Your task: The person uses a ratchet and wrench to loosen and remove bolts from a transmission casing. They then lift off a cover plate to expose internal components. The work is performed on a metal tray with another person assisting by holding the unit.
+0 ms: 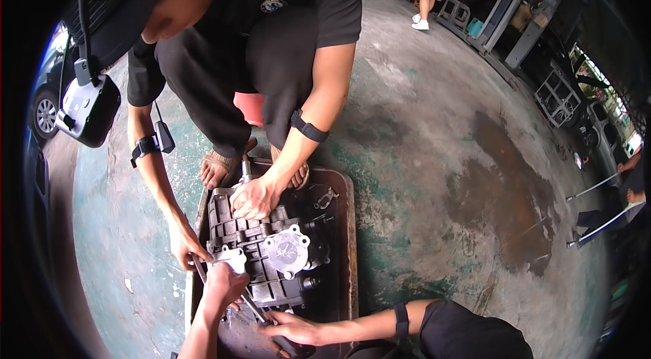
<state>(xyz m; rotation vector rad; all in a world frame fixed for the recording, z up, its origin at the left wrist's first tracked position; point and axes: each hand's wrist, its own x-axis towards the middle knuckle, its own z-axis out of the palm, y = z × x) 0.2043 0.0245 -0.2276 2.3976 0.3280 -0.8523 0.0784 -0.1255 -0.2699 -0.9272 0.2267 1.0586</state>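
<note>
A grey cast-metal gearbox housing (259, 250), with a round silver cover (287, 252) on it, lies in front of me. My left hand (226, 284) is closed at the housing's left side, beside a silver bracket (234, 258). From under it a dark metal bar (252, 307) slants down to my right hand (293, 329), whose fingers are wrapped about its lower end. Most of my left fingers are hidden, but they appear curled on the bar's upper part. One hand of a co-worker (186, 244) grips a thin bar next to mine; the other hand (254, 199) presses on the housing.
The housing sits in a worn rectangular tray (351, 237) holding dark liquid and a small metal part (327, 197). The co-worker squats across the tray, bare feet at its far edge, a red bucket (249, 108) behind. A brown stain (505, 196) marks the floor at right.
</note>
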